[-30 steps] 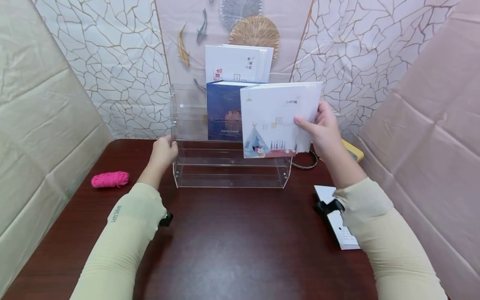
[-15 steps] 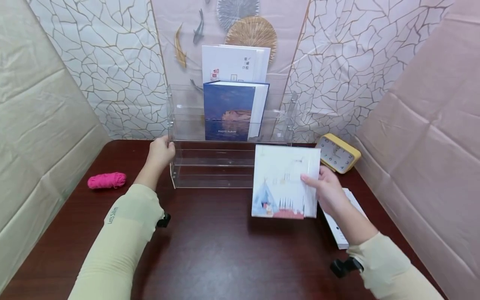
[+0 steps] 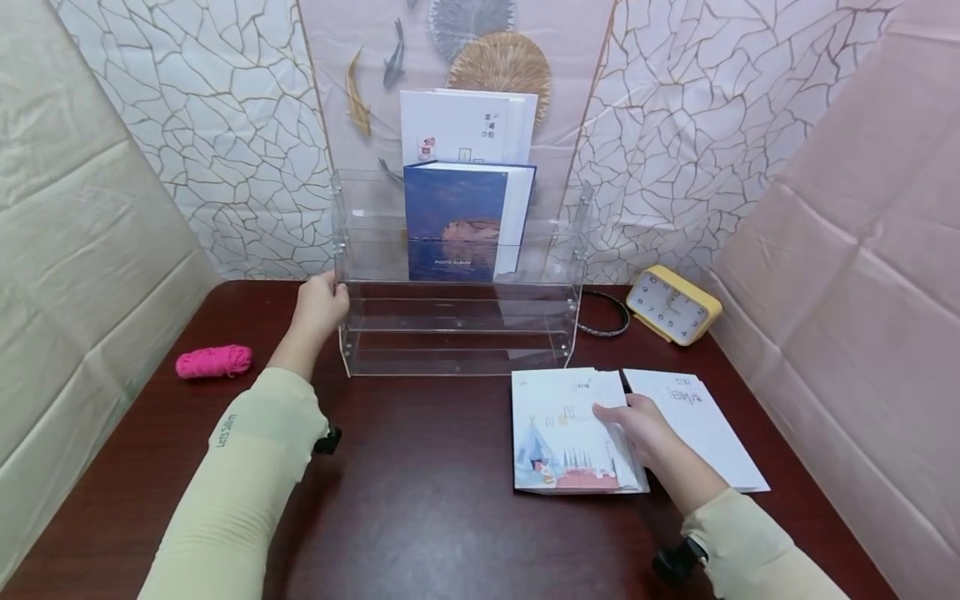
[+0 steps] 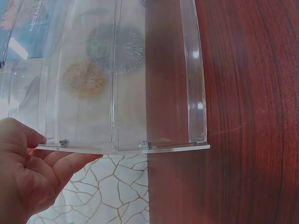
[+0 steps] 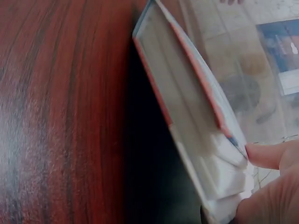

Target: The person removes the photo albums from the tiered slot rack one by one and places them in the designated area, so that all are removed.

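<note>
My left hand (image 3: 318,312) grips the left side panel of a clear acrylic rack (image 3: 457,363); in the left wrist view the thumb lies inside the panel (image 4: 126,150) and the fingers outside. By its right edge, my right hand (image 3: 648,433) holds a white photo album (image 3: 562,454) with a blue tent on the cover, thumb on top. That album is low over the table, right of centre; whether it touches is unclear. Its thick page block (image 5: 182,88) shows tilted in the right wrist view. A blue photo album (image 3: 453,217) leans upright in the rack, before another white album (image 3: 442,125).
A white booklet (image 3: 701,425) lies just right of the held album, partly behind my right hand. Farther back are a yellow alarm clock (image 3: 671,307) and a dark ring-shaped band (image 3: 607,332). A pink yarn skein (image 3: 213,362) lies at the left.
My right hand has carried the tent album from in front of the rack down toward the table. The white booklet has shifted to the right. My left hand keeps its grip on the rack.
</note>
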